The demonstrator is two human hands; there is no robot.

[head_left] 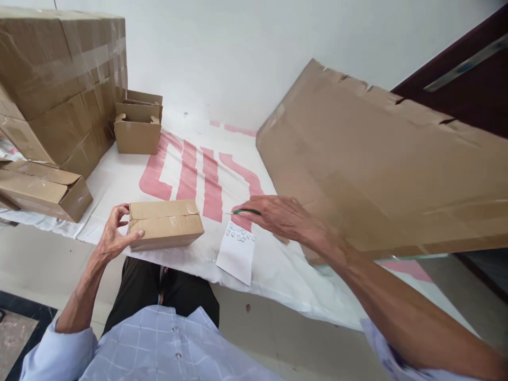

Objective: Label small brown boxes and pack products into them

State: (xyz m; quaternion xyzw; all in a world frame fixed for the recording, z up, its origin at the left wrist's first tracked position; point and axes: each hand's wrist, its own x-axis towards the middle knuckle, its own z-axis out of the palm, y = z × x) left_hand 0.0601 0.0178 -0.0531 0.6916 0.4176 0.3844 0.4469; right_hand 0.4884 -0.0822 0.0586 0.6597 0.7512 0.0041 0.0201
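Observation:
A small closed cardboard box (166, 225) lies near the front edge of the cloth-covered table, a flap seam running along its top. My left hand (115, 235) grips its left end, thumb on the near side and fingers at the far corner. To the right of the box, my right hand (278, 214) is closed around a slim green tool (246, 211) with a thin pale tip pointing left. Just below that tool is a white paper slip (237, 256) with several small drawn marks. The tip is apart from the box; whether it touches the cloth I cannot tell.
Large taped cartons (59, 79) are stacked at the left, with a closed long box (43, 185) before them. Open small boxes (138, 132) stand beside the stack. A big cardboard sheet (381, 169) leans at the right. White cloth with pink print (212, 185) covers the table.

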